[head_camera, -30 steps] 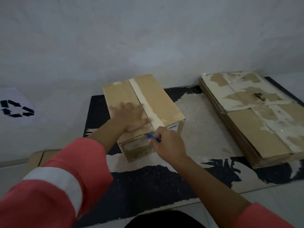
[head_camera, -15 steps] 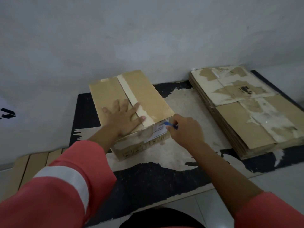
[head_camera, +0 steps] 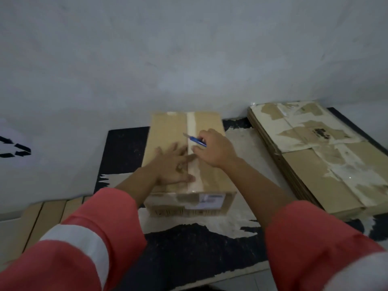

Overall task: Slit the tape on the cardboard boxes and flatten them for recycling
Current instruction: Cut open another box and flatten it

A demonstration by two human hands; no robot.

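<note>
Pressing flat on the lid of the sealed cardboard box [head_camera: 210, 122], the left hand [head_camera: 174, 164] keeps its fingers [head_camera: 180, 150] straight and spread, holding nothing. They lie on the lid's left panel, and the thumb and forefinger tips reach the pale tape strip [head_camera: 191, 122] that runs down the middle of the lid. Just beyond those fingertips the right hand [head_camera: 216, 151] is over the same strip, its fingers [head_camera: 206, 135] curled tight round a blue utility knife [head_camera: 196, 141]. The short blade points away and leftward, its tip at the left edge of the tape, just past the left fingers; whether it touches the tape cannot be told. The box sits beneath both hands on a black mat [head_camera: 123, 148] with pale worn patches, and a white label [head_camera: 211, 200] shows on its near face, below the left thumb. Right of the right fingers, apart from the box, lies a stack of flattened boxes [head_camera: 315, 164]. Far left of the left fingers is a black recycling symbol [head_camera: 15, 149]
</note>
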